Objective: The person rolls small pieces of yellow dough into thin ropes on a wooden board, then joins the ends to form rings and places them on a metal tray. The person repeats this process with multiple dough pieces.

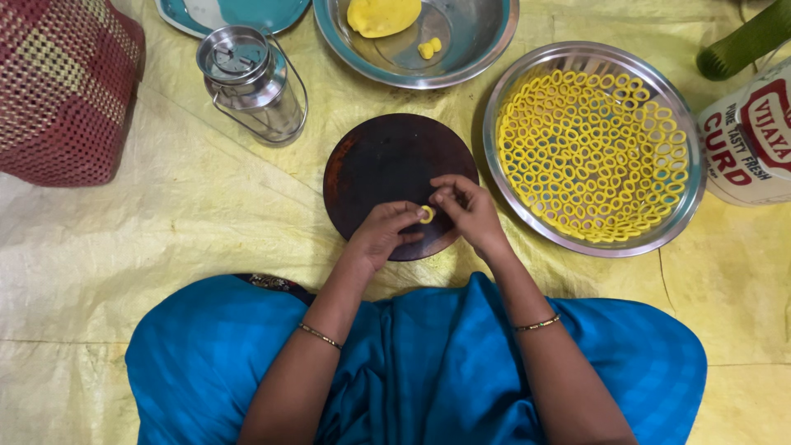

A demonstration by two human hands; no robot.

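Head view, hands: I am watching both hands meeting over the lower right part of a dark round board (387,169), fingertips pinched together on one small yellow dough ring (427,214).
Left hand (382,235): it is curling narrow, thumb and forefinger closing on the ring's left side; a thin bangle is showing on that wrist.
Right hand (468,210): it is bending in from 3 o'clock, fingertips nipping the ring's right side, the rest of the fingers folded; a bangle is showing on this wrist too.
Ring position: it is sitting between the two sets of fingertips, just above the board; I cannot tell whether it is touching the wood.
Board: it is lying flat on a yellow sheet (165,222), directly ahead of blue-draped knees.
Tray at 3 o'clock: a round steel tray (682,202) is lying just beside the board, and it is carrying many yellow rings (589,152) packed close in a single layer.
Bowl at 12 o'clock: a steel bowl (486,41) is holding a yellow dough lump (381,15) and two small bits.
At 11 o'clock: a lidded steel can (255,82) with a wire handle is standing upright, near a teal plate (272,12).
At 9 o'clock: a red and cream checked woven bag (62,91) is resting well apart from the board.
At 2 o'clock: a white printed tub (750,136) is lying at the frame edge, with a green ribbed object above it.
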